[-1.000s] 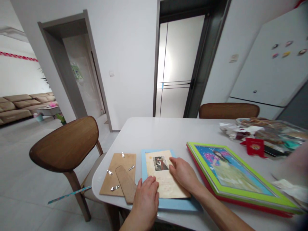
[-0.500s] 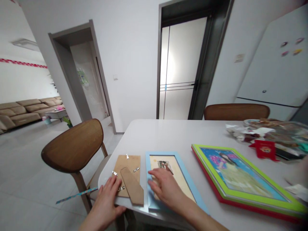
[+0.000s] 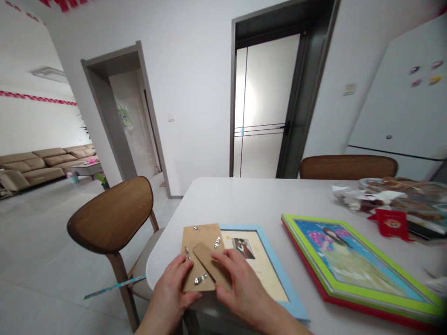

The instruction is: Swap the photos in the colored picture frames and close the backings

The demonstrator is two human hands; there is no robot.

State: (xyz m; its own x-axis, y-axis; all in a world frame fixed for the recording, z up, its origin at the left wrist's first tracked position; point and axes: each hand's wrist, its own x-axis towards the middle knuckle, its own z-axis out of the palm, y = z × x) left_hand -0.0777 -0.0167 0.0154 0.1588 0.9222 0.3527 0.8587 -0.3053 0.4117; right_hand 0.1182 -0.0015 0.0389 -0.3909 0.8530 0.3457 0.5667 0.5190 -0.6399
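A brown backing board [image 3: 201, 237] with metal clips and a stand flap is between my two hands, its right side overlapping the left edge of a light blue photo frame [image 3: 267, 239]. My left hand [image 3: 171, 288] grips the board's lower left edge, thumb below and fingers on top. On the right, my right hand [image 3: 244, 286] holds the board by the stand flap, fingers on top and thumb at the lower edge. Inside the blue frame, a cream sheet with a small photo [image 3: 243, 248] shows beside my right hand.
To the right lies a green and red frame [image 3: 352, 260] with a picture of a figure in a dress. Behind it are plastic bags [image 3: 370, 197] and a red packet [image 3: 393, 224]. Wooden chairs stand at the left [image 3: 111, 214] and far side [image 3: 349, 167].
The backing board has moved right, from beside the blue frame to partly over it. My right hand has left the frame's photo area and taken hold of the board; my left hand has moved right.
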